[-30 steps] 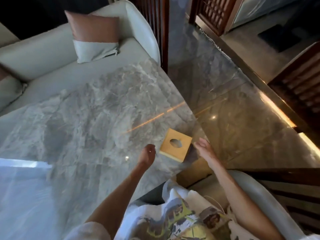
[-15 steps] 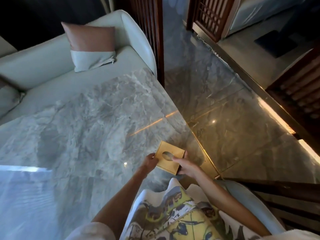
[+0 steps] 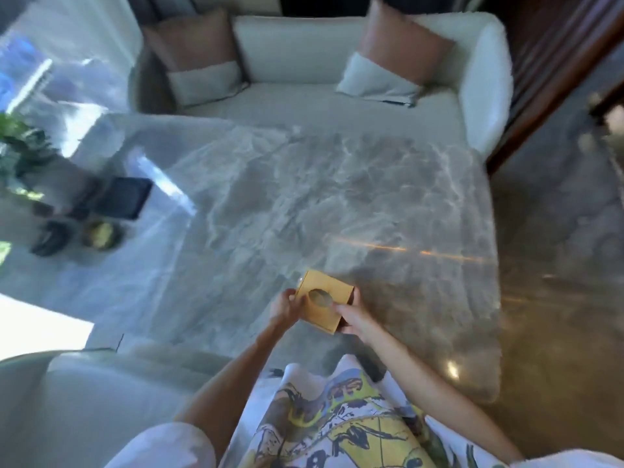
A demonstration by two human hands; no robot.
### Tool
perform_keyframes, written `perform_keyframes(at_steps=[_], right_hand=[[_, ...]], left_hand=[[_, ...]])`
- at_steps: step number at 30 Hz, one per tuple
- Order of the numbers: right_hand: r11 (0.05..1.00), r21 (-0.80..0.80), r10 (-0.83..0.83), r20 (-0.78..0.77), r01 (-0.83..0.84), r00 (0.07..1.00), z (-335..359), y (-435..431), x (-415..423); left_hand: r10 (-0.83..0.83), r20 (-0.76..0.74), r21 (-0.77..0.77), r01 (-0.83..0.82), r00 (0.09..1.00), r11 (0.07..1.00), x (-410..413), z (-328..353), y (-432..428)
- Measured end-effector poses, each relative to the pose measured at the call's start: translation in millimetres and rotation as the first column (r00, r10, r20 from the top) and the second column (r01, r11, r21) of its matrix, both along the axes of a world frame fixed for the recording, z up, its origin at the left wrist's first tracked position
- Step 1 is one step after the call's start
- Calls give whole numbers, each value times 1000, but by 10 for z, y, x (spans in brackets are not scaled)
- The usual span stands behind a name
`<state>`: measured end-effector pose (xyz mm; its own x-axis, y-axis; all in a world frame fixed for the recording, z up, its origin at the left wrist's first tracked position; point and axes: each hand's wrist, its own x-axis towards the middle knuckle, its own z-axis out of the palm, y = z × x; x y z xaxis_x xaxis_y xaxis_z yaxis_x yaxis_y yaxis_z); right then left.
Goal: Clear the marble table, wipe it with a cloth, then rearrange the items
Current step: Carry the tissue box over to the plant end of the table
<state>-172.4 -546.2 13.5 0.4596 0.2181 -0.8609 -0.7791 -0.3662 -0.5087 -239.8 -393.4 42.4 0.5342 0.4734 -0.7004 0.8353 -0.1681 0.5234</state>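
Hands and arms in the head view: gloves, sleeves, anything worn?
No gloves: left hand and right hand are bare, forearms uncovered. White short sleeves show at the bottom, the left sleeve clearest. The shirt has a yellow and dark graphic print. No watch or rings can be made out; the image is blurred.

— What moved since a second ago?

— The box (image 3: 322, 300). It lay on the bench (image 3: 337, 197) near the right corner, with both hands just beside it. Now the left hand (image 3: 284, 307) and right hand (image 3: 353, 317) each have a grip on it, one per side, and it is tilted.

— And the view?

— Swung left (blurred, mind you). A second cushion (image 3: 199, 59), a dark tablet (image 3: 123, 197) and a plant (image 3: 20, 140) have come into sight.
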Motion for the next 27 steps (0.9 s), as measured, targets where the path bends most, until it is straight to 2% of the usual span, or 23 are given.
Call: perform_keyframes(at_steps=[2, 6, 13, 15, 19, 23, 27], right_hand=[[988, -20, 154, 49, -153, 987, 105, 509, -95], [908, -68, 420, 133, -414, 898, 243, 1560, -341], [696, -183, 716, 235, -694, 657, 211, 3417, -992], [641, -168, 761, 268, -749, 591, 164, 3912, -1213], [591, -139, 790, 299, -795, 535, 204, 4722, -1588], [626, -153, 761, 336, -765, 556, 111, 5293, -1808], [629, -108, 750, 346, -770, 564, 203, 5704, -1932]], left_hand=[[64, -52, 48, -62, 997, 997, -235, 26, 387], [161, -106, 87, -152, 981, 985, -736, 23, 1220], [344, -108, 23, -343, 933, 939, -1620, 253, 2835], [382, -114, 25, -382, 917, 924, -1901, 283, 3301], [424, -109, 13, -425, 899, 905, -2364, 394, 4026], [473, -81, 0, -474, 878, 880, -2543, 338, 4602], [621, -19, -48, -621, 784, 782, -2629, 246, 5032]])
